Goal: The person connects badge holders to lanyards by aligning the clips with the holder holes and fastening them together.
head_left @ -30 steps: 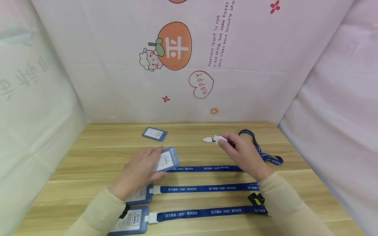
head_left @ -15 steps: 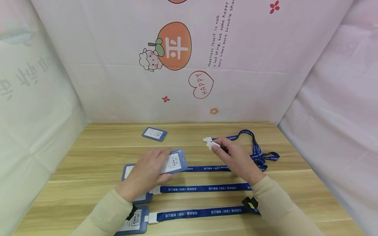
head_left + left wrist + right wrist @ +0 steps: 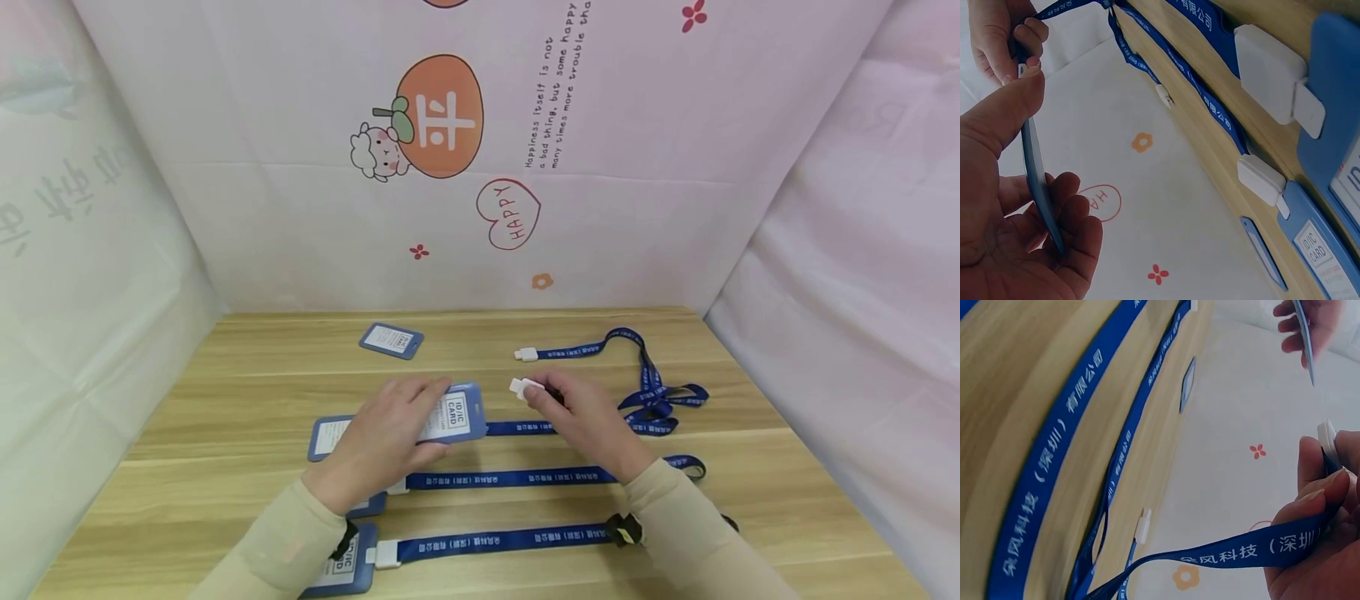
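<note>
My left hand (image 3: 386, 437) grips a blue card holder (image 3: 461, 415) with a white "ID/IC CARD" insert, its slotted end facing right. In the left wrist view the thumb lies along one edge of the holder (image 3: 1035, 175) and curled fingers along the other. To its right, my right hand (image 3: 588, 421) pinches a white plastic clip (image 3: 519, 388) on the end of a blue printed lanyard (image 3: 1241, 550). The clip points left at the holder's slotted end, with a small gap between. The lanyard trails down from the right hand to the table.
A card holder (image 3: 392, 340) lies alone at the back left. Holders with lanyards attached lie in rows at front, including one holder (image 3: 352, 562) and its strap (image 3: 510, 539). Another lanyard's white clip (image 3: 527, 354) lies at the back. Cloth walls (image 3: 637, 233) surround the table.
My left hand has carried the card holder to the right. My right hand has brought the clip left and nearer the front, narrowing the gap. The other lanyard's strap at the back is now uncovered.
</note>
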A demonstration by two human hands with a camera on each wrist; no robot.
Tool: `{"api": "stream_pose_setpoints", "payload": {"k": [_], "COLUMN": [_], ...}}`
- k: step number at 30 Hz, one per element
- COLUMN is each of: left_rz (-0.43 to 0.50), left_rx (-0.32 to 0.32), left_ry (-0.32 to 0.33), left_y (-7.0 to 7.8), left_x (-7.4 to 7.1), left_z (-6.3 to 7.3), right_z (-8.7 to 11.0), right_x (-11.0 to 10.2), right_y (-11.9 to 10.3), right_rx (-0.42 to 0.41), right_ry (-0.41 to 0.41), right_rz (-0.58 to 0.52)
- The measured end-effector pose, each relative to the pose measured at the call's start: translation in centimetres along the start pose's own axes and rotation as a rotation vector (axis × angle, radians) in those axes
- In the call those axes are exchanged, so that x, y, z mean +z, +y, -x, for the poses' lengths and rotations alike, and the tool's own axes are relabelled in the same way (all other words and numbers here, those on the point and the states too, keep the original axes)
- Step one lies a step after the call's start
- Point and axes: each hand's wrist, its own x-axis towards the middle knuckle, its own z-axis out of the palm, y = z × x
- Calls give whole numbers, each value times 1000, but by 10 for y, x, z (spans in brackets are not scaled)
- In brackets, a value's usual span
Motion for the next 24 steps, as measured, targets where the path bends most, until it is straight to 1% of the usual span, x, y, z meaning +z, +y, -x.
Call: {"api": "stream_pose_setpoints", "payload": {"k": [8, 17, 24], "left_rz": [-14, -7, -15], "left_rx": [7, 6, 4], "left_ry": [6, 0, -4], "left_y": [5, 10, 12], "left_x": [-1, 0, 1], "left_z": [-3, -6, -6], "right_z": [2, 3, 5], "right_x": [7, 12, 15], "right_y": [-1, -2, -3], "right_rx": [-2, 1, -7], "right_ry": [-30, -60, -69], "right_rz": [-21, -39, -52]}}
